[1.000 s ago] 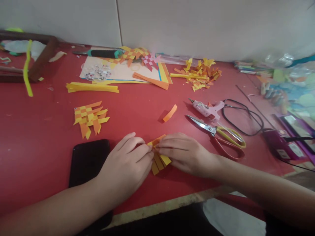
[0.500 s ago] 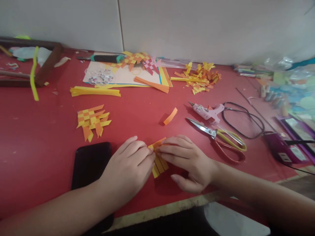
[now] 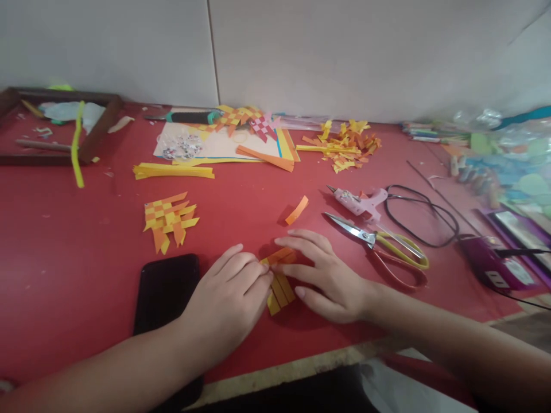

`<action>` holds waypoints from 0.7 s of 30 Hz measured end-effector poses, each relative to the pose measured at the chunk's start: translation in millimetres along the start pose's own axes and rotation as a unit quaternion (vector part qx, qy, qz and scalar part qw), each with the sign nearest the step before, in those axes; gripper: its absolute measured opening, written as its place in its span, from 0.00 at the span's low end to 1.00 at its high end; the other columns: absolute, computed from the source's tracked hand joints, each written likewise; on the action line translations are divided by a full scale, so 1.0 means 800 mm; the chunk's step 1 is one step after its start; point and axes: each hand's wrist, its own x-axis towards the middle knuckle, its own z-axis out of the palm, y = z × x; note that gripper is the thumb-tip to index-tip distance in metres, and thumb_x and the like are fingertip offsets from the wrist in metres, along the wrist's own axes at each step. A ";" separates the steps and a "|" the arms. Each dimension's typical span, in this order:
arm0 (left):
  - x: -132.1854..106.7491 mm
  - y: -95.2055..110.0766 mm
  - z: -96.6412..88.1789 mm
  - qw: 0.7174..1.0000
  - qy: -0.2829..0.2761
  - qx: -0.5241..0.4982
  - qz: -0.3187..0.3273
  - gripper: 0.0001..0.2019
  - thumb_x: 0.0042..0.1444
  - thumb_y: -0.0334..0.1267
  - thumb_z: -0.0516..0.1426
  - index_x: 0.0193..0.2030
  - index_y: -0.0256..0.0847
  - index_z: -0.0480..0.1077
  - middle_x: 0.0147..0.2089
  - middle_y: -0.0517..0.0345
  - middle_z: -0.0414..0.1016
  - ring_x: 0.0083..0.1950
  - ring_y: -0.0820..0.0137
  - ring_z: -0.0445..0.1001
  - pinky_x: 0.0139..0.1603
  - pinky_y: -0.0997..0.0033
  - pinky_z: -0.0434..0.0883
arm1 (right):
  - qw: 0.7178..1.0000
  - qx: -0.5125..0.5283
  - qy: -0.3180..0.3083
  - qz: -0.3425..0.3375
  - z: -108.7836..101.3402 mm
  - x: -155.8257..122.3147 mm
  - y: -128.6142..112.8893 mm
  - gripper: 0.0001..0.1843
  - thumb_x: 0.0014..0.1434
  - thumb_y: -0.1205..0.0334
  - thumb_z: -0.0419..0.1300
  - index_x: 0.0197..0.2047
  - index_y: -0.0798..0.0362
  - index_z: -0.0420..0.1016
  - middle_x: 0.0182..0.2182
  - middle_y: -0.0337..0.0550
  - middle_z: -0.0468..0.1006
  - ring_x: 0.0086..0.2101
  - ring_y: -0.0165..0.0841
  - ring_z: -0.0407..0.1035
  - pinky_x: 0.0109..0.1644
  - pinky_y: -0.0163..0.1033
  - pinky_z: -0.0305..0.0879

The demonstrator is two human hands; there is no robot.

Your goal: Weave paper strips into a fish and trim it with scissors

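My left hand (image 3: 235, 284) is closed, its fingertips pinching the left end of a small woven piece of paper strips (image 3: 282, 292). Yellow strips hang side by side toward me, and an orange strip (image 3: 282, 255) crosses their top. My right hand (image 3: 327, 278) has its fingers stretched and apart, the fingertips resting on the piece from the right. Where the strips meet is partly hidden by my fingers. A loose folded orange strip (image 3: 297, 210) lies just beyond. Left of my hands is a finished woven paper fish (image 3: 170, 221) in orange and yellow.
A black phone (image 3: 166, 292) lies beside my left forearm. Scissors (image 3: 374, 241) and a pink glue gun (image 3: 359, 202) with a black cord are at right. Farther back are yellow strips (image 3: 174, 171), paper scraps (image 3: 344, 140) and a wooden tray (image 3: 97, 135).
My right hand's fingers have spread, and its index finger has lifted off and moved beyond the orange strip. My left hand keeps its pinch. The view has tilted slightly.
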 end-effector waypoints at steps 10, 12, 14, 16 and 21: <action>0.002 -0.003 -0.003 1.000 -0.022 0.017 0.000 0.10 0.62 0.28 0.52 0.45 0.34 0.74 0.43 0.49 0.77 0.46 0.60 0.72 0.61 0.46 0.66 | 0.977 -0.178 -0.057 0.105 -0.038 0.045 0.074 0.27 0.63 0.71 0.50 0.65 0.53 0.62 0.58 0.53 0.72 0.58 0.47 0.62 0.58 0.56 0.59; 0.007 -0.005 -0.008 0.998 -0.042 -0.026 -0.033 0.10 0.64 0.29 0.51 0.45 0.34 0.73 0.44 0.48 0.76 0.46 0.59 0.71 0.58 0.46 0.68 | 0.976 -0.176 -0.088 0.096 -0.038 0.050 0.083 0.26 0.63 0.74 0.49 0.63 0.56 0.66 0.50 0.54 0.77 0.52 0.44 0.68 0.56 0.53 0.59; 0.017 -0.010 -0.015 0.988 -0.052 -0.100 -0.101 0.11 0.66 0.33 0.49 0.46 0.35 0.71 0.45 0.47 0.74 0.47 0.59 0.71 0.52 0.49 0.70 | 0.980 -0.163 -0.073 0.088 -0.038 0.054 0.081 0.23 0.62 0.75 0.49 0.57 0.54 0.72 0.42 0.50 0.81 0.45 0.40 0.72 0.57 0.53 0.59; 0.031 -0.018 -0.023 0.964 -0.021 -0.184 -0.189 0.10 0.66 0.36 0.50 0.46 0.37 0.70 0.46 0.48 0.74 0.49 0.59 0.71 0.54 0.50 0.69 | 0.988 -0.141 -0.015 0.066 -0.040 0.059 0.071 0.20 0.63 0.75 0.49 0.50 0.51 0.77 0.39 0.45 0.82 0.42 0.37 0.74 0.59 0.53 0.58; 0.064 -0.027 -0.035 0.790 0.037 -0.500 -0.354 0.10 0.60 0.42 0.59 0.45 0.40 0.70 0.49 0.52 0.75 0.51 0.65 0.74 0.55 0.59 0.70 | 0.989 -0.028 0.143 -0.023 -0.038 0.070 0.030 0.18 0.65 0.73 0.51 0.47 0.47 0.79 0.43 0.43 0.82 0.46 0.36 0.74 0.53 0.48 0.67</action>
